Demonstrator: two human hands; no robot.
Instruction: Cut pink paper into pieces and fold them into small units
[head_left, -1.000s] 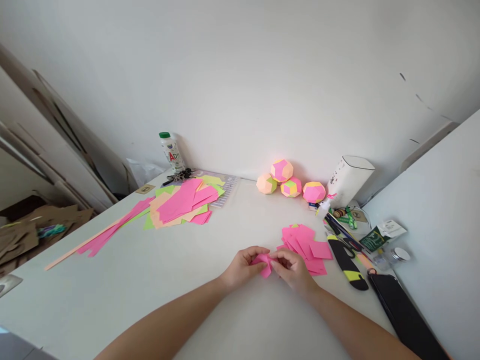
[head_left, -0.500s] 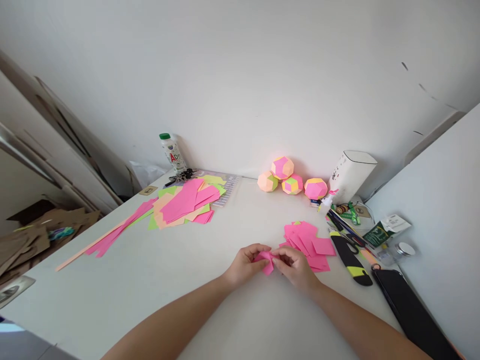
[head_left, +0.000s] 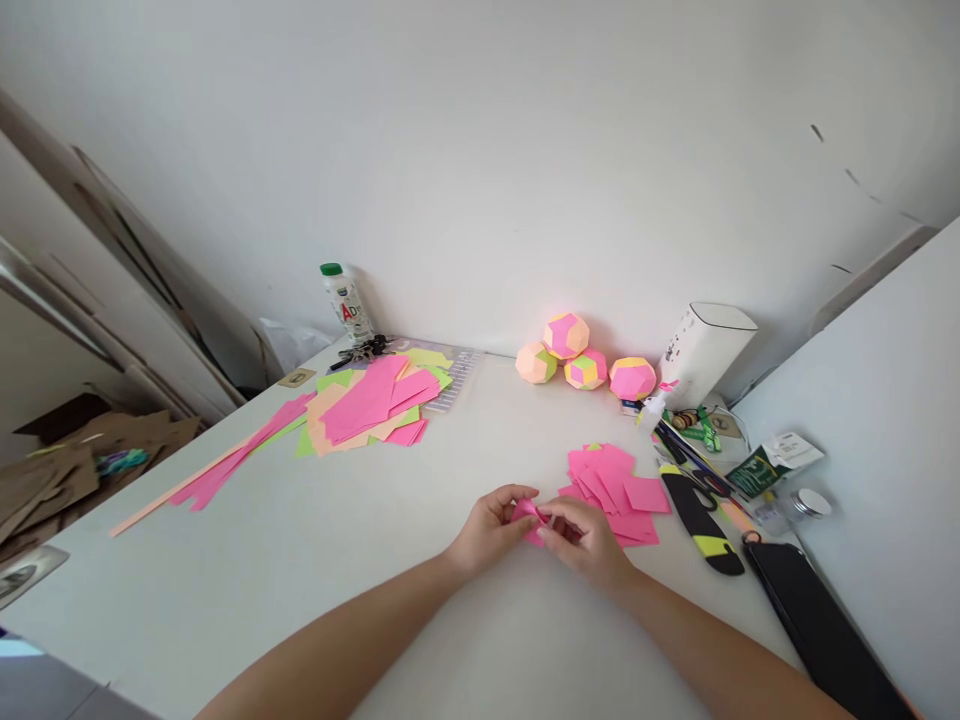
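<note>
A small pink paper piece, bent along a fold, is held just above the table between both hands. My left hand pinches its left side between thumb and fingers. From the right, my right hand grips the other edge with thumb and forefinger. The fingers hide much of the paper, so its full shape does not show. Right behind my right hand lies a loose pile of pink paper squares.
Coloured sheets and long strips lie at left. Several paper balls sit by the wall. A black-yellow cutter, a glue bottle, a white container and a black case line the right side.
The pink paper has turned and bent between my fingers, and less of its lower part shows. My right fingers have shifted slightly on it. The view has moved a little.
</note>
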